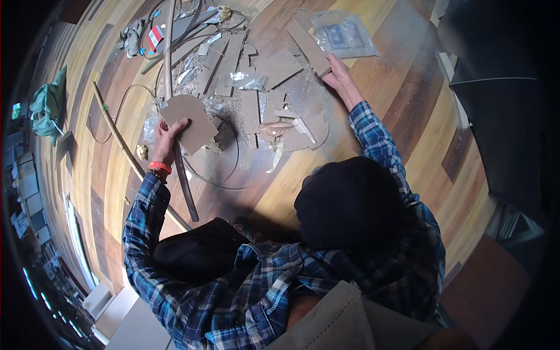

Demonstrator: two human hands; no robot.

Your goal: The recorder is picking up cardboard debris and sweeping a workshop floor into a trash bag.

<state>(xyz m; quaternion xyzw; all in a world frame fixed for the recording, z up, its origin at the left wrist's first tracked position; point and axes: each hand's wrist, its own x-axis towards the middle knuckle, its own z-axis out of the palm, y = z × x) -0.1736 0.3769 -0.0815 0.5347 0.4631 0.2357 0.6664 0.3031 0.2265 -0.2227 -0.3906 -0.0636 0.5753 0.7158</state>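
Observation:
My left hand grips a flat brown board piece with one rounded end, thumb on its upper face and fingers beneath. Farther off and to the right, my right hand has hold of the near end of a rectangular brown board strip. Between the hands lies a pile of brown board offcuts, mixed with crumbs and clear plastic scraps. A small clear plastic bag rests on the pile. Just past the strip sits a larger clear plastic bag with a blue patch.
Long thin strips and a loop of thin cord lie around the pile. A long pole slants along the left. Green cloth lies at the far left. Dark furniture stands at the right on the wood-plank floor.

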